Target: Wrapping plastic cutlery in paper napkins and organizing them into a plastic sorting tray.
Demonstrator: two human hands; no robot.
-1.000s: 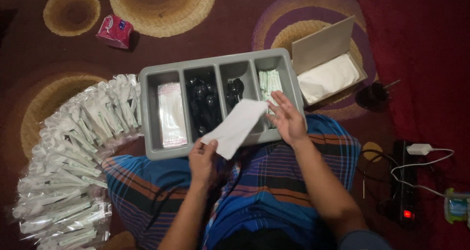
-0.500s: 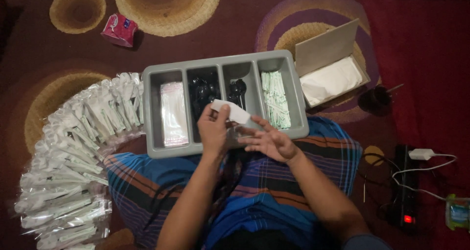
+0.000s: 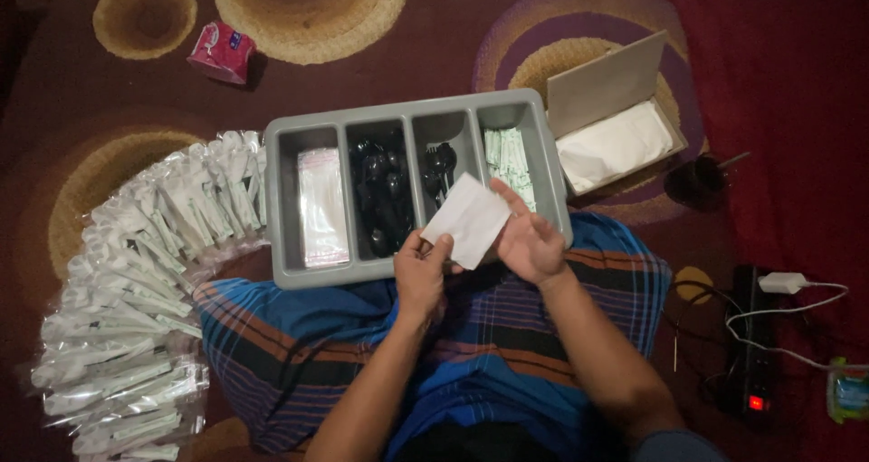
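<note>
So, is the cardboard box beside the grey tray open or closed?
Open: the cardboard box has its lid raised, and white napkins show inside.

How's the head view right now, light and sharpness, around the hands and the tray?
Head view: dim, warm room light, darkest on the carpet at the edges. The white napkin between left hand and right hand is the brightest spot, slightly soft. Black cutlery in the grey tray merges into shadow. Packed bags glint a little. No strong distortion.

Dim maroon carpet (image 3: 109,28), tan circles
</note>
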